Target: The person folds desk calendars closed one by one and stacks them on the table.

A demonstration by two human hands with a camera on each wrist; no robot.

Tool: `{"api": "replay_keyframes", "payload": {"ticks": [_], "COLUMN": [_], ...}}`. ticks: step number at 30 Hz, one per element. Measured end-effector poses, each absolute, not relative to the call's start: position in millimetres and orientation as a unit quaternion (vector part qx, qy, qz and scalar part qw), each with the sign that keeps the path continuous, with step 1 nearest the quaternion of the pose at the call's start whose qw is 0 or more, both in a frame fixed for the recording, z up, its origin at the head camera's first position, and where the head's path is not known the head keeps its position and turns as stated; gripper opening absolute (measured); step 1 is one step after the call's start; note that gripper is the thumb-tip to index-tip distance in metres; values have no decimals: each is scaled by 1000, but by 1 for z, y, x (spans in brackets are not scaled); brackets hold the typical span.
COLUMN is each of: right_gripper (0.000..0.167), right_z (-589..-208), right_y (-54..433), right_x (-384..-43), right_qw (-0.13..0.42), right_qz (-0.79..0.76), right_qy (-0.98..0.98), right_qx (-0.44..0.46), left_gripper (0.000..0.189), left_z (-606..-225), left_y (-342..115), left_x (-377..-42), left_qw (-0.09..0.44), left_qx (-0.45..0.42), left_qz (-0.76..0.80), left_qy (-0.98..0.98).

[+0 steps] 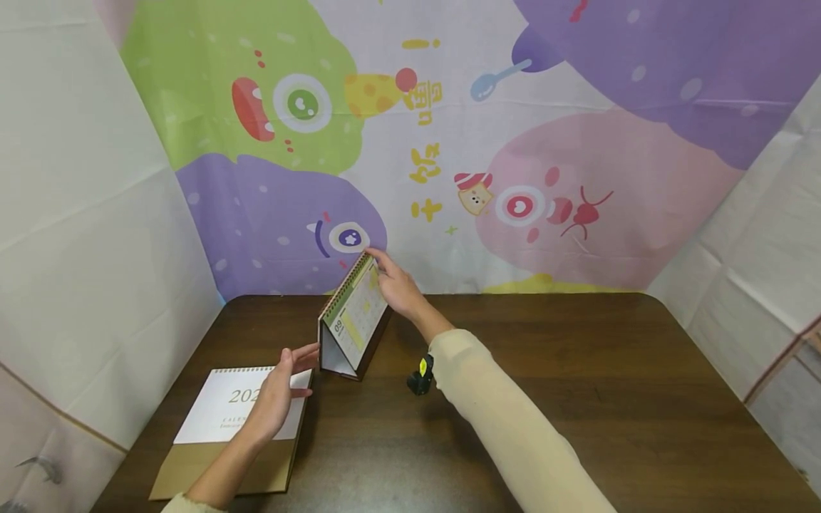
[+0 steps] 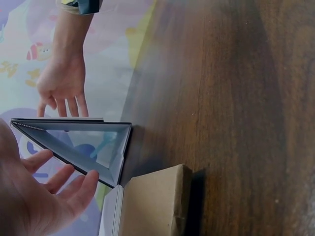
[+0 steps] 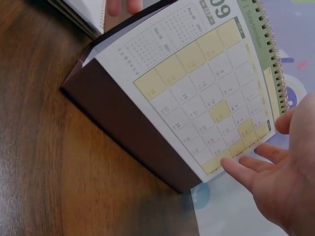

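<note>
A standing desk calendar [image 1: 359, 313] with a spiral-bound top shows its September page, propped in a tent shape near the back of the table. At its far end is my right hand [image 1: 400, 291], its fingertips along the page edge and its thumb by the spiral in the right wrist view. My left hand [image 1: 274, 399] has its fingers extended toward the near end of this calendar, fingertips right at the back panel. Beneath the left hand lies a second calendar [image 1: 205, 406], white cover over a tan base, partly hidden by that hand. The left wrist view looks into the standing calendar's hollow triangular end [image 2: 98, 142].
The dark wooden table [image 1: 577, 399] reaches back to a cloth backdrop [image 1: 423, 256] printed with cartoon monsters. White cloth [image 1: 83, 178] hangs at the left side, with more on the right. A small black device with a yellow mark [image 1: 421, 375] sits at the right wrist.
</note>
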State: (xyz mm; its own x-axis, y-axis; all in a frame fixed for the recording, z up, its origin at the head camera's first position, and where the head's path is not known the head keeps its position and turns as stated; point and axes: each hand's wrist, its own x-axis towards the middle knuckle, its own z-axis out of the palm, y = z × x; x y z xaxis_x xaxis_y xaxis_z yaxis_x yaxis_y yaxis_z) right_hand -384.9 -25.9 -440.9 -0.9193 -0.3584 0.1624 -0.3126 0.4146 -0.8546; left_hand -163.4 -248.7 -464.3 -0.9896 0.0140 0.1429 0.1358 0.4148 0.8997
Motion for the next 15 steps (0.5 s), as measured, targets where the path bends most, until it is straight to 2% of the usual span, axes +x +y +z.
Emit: {"api": "replay_keyframes", "payload": {"ticks": [5, 15], "right_gripper": [67, 65], "right_z": [-433, -453], "right_y": [-26, -28], "right_x": [-375, -397], "right_qw": [36, 23], "right_qz": [-512, -496], "right_qy": [833, 844], "right_qx": [-207, -202], "left_gripper": [76, 78], "left_z": [-465, -486], "left_y": [-248, -262], "left_x": [-163, -176], "left_qw": [56, 92], "left_qx": [-46, -92], "left_qz": [-540, -540], "left_qy": [-838, -831]}}
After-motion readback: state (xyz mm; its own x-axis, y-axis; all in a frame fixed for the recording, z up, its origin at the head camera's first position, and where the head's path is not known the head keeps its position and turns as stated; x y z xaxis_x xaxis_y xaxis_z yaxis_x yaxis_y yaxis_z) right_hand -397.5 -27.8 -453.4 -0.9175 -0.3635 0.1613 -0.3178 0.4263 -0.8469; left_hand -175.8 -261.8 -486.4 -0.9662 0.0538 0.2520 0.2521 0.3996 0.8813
